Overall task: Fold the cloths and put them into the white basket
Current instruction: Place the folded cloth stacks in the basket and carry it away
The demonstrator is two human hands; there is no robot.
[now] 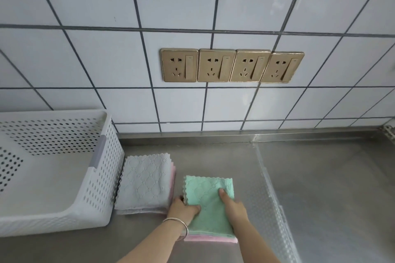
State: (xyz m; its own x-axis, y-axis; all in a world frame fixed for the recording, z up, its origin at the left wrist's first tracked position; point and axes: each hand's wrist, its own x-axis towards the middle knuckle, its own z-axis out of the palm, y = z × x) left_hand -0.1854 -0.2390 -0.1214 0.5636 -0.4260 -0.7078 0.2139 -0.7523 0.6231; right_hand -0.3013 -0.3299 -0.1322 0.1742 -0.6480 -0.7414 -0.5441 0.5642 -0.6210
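Observation:
A folded green cloth (206,194) lies on top of a pink cloth (210,238) on the steel counter. My left hand (182,209) grips the green cloth's left edge, thumb on top. My right hand (233,205) rests on its right side with a straight finger pressing down. To the left, a folded grey cloth (145,181) sits on a pink one (173,179), touching the basket's side. The white perforated basket (102,188) stands at the far left; what shows of its inside holds nothing.
The steel counter (320,188) stretches to the right, with a dimpled strip (271,198) running toward the front. Behind is a white tiled wall with a row of gold sockets (232,66).

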